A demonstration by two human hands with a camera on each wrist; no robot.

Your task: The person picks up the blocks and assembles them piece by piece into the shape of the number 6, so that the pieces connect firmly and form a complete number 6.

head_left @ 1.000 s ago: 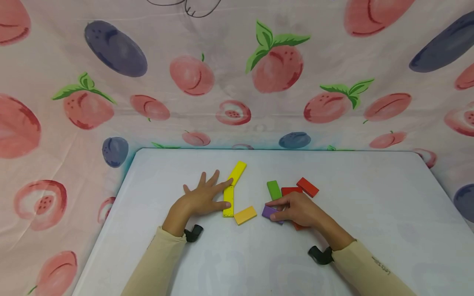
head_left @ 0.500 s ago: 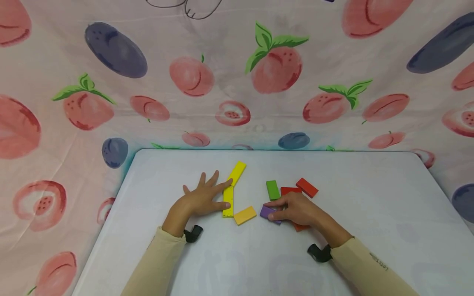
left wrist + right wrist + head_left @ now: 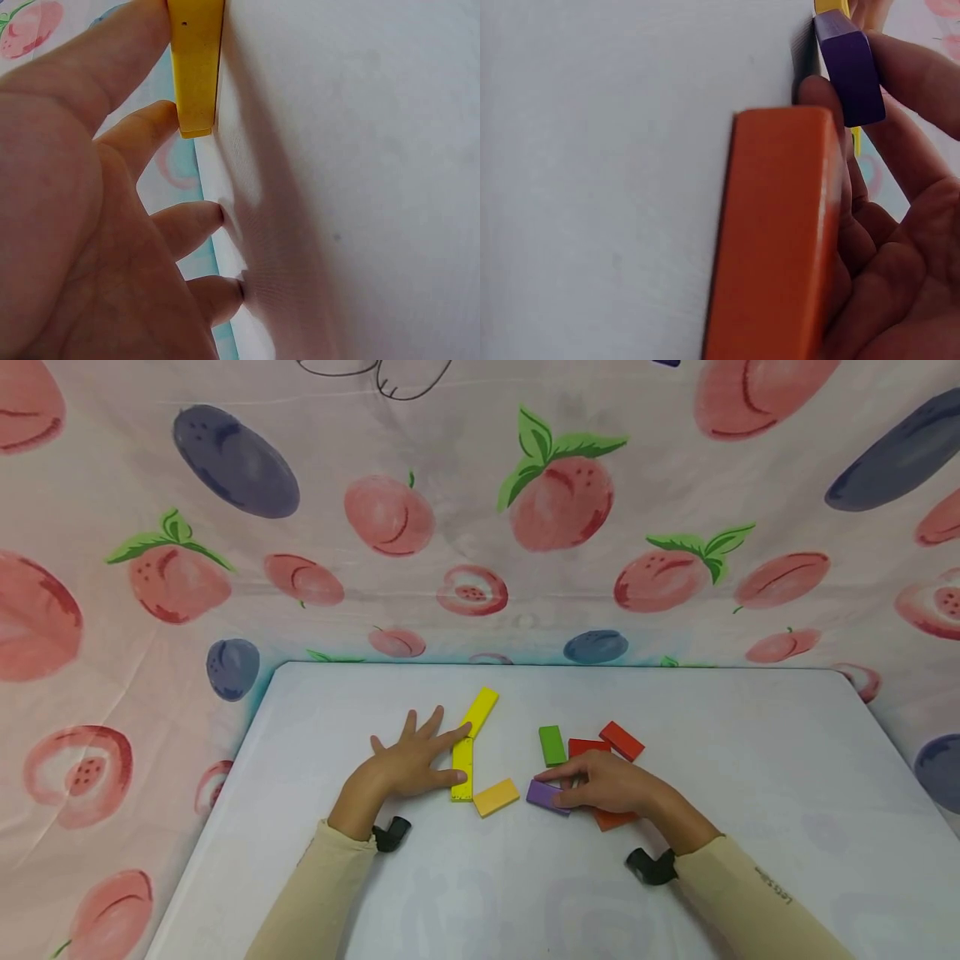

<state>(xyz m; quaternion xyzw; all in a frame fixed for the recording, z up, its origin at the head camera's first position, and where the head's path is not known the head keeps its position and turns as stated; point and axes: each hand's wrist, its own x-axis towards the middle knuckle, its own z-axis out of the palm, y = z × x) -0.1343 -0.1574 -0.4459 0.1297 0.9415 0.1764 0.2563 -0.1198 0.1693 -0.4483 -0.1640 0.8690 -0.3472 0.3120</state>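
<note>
My left hand [image 3: 405, 764] lies spread beside two bright yellow blocks laid end to end. Its thumb touches the nearer yellow block [image 3: 462, 758], and its index finger reaches the joint with the slanted yellow block [image 3: 483, 703]. A purple block [image 3: 540, 794] is pinched between the thumb and fingers of my right hand [image 3: 615, 785]; the right wrist view shows digits on both sides of this purple block [image 3: 851, 71]. Between the hands lies an amber block [image 3: 497, 797], one corner at the foot of the yellow row. Under my right palm an orange block [image 3: 611, 820] is partly hidden.
Beyond the right hand lie a green block [image 3: 551, 745], a partly covered red block [image 3: 588, 746] and another red block [image 3: 622, 740], set at an angle. The white tabletop [image 3: 750, 760] ends at a fruit-printed cloth [image 3: 480, 510] behind.
The purple block has shifted slightly left with my right hand, and the right thumb has slid a little back along it. My left hand and the yellow blocks stay put.
</note>
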